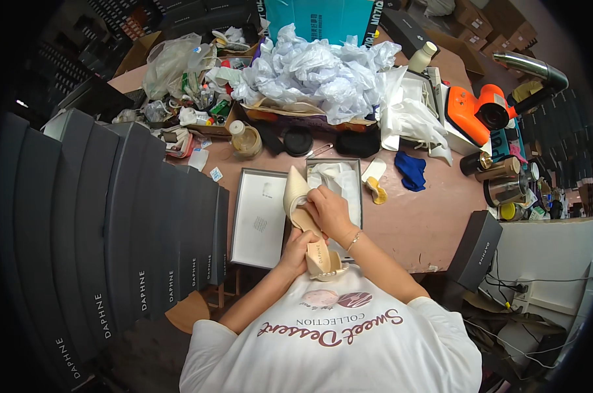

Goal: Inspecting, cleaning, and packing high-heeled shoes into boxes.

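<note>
Cluttered and pinkish, the tabletop carries an open shoe box lined with white tissue, and everything else we place against that box. Just to its left lies the box lid, pale inside up. Straddling the box's left wall is a cream pointed-toe shoe, toe aimed away from us and heel end hanging past the table's near edge, close to our chest. Our right hand clamps over the middle of the shoe, fingers curled around its upper, a thin bracelet at the wrist; our left hand closes its grip on the rear part of the same shoe from below — both hands grasp it, neither is released. Right of the box, a small cream-and-yellow piece lies on the table, and just beyond that a crumpled blue cloth. Behind the box sits a big heap of white tissue paper, with a round black lid in front of it. Far to the box's right rests an orange tool — well apart. On the box's left stands a row of dark grey shoe boxes, set on end.
</note>
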`<state>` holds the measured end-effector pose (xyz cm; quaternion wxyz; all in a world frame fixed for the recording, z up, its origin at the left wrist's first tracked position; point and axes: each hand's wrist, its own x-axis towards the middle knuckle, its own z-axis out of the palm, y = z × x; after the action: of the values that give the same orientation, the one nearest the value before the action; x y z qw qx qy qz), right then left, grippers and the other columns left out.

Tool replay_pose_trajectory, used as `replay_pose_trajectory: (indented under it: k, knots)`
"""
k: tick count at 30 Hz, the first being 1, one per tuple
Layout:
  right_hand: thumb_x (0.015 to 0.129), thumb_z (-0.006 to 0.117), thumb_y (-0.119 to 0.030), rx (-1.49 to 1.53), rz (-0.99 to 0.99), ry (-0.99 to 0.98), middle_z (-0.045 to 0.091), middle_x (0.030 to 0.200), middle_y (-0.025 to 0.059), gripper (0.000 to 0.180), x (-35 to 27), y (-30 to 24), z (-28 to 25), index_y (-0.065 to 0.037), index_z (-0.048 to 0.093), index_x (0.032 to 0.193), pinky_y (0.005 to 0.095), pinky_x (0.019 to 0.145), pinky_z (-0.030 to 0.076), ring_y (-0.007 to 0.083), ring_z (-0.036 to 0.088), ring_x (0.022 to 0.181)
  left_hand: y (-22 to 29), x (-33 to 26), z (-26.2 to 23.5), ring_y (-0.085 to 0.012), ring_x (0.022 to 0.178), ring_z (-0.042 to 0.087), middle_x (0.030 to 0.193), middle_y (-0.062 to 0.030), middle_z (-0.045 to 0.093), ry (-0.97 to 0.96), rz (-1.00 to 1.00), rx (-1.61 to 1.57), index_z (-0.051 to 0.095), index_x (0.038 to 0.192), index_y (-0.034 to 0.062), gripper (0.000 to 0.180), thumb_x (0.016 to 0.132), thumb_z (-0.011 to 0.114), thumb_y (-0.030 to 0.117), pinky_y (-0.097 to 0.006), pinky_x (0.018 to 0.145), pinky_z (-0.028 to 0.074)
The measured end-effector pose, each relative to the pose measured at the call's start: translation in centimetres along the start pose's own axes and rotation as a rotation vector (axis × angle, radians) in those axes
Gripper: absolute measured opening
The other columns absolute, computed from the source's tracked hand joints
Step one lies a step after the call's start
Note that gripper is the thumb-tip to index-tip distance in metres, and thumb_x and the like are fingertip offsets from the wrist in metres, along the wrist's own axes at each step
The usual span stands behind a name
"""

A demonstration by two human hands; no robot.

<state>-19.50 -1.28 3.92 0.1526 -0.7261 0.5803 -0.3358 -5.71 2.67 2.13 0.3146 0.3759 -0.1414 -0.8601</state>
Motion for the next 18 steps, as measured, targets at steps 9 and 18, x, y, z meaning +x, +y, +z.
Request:
replay_pose_trajectory:
  k: [9,18]
  knots:
    - [0.078,0.066,-0.014,-0.248,0.055,0.074,0.062,0.083,0.0211,0.032,-0.6,10.7,1.5,0.003,0.051,0.1,0.041,0.069,0.051,0.0357,0.062,0.077,5.2,2.2,-3.0,-0.0275,0.106,0.056,0.118,-0.0184,0.057,0.096,0.504,0.975,0.045,0.128,-0.0022,0.042,0.086,0.046,0.002,-0.034,0.09,0.045]
    - [0.083,0.06,-0.02,-0.104,0.568,-0.287,0.063,0.084,0.0246,0.038,-0.8,15.2,4.2,0.006,0.051,0.11,0.0426,0.072,0.049,0.0404,0.061,0.077,-6.0,6.7,-3.4,-0.035,0.109,0.047,0.11,-0.0195,0.056,-0.452,0.194,2.17,0.065,0.1,0.0004,0.032,0.073,0.061,0.018,-0.049,0.099,0.029]
